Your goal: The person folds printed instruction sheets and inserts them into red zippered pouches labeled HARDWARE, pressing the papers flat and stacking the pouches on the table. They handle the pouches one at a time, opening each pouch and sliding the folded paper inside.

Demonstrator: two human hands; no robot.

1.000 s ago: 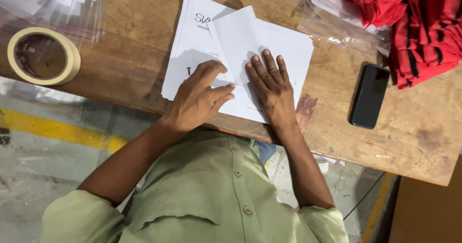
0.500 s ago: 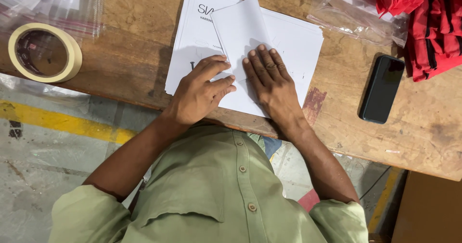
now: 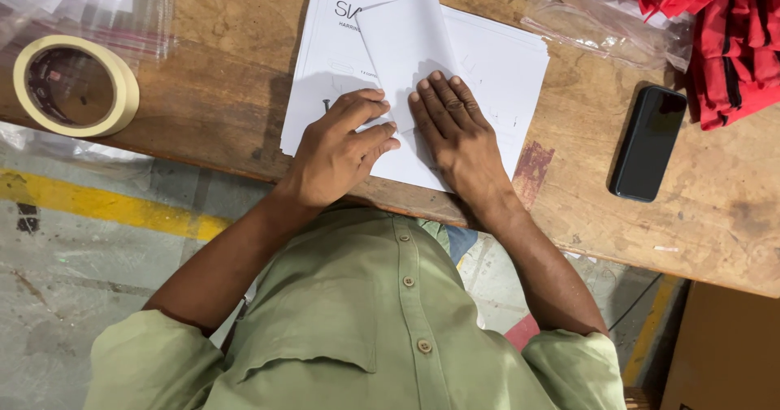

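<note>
Paper [image 3: 406,44] lies half-folded; right hand [image 3: 455,130] pressed flat, left hand [image 3: 337,146] curled, fingertips down at 9 o'clock. Uneven pressure could skew the crease.

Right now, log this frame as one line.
left hand: pressing folded white sheet | right hand: flat on sheet | under: paper stack | nearby: tape roll, black phone

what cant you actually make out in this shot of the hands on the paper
- Head view: the paper under the left hand and right hand is covered by them, so the fold line there is hidden.
- The printed sheet is partly covered by the folded white sheet.
- The red garment is cut off by the top and right edges.
- The contents of the clear plastic bags are too blurred to tell.
</note>
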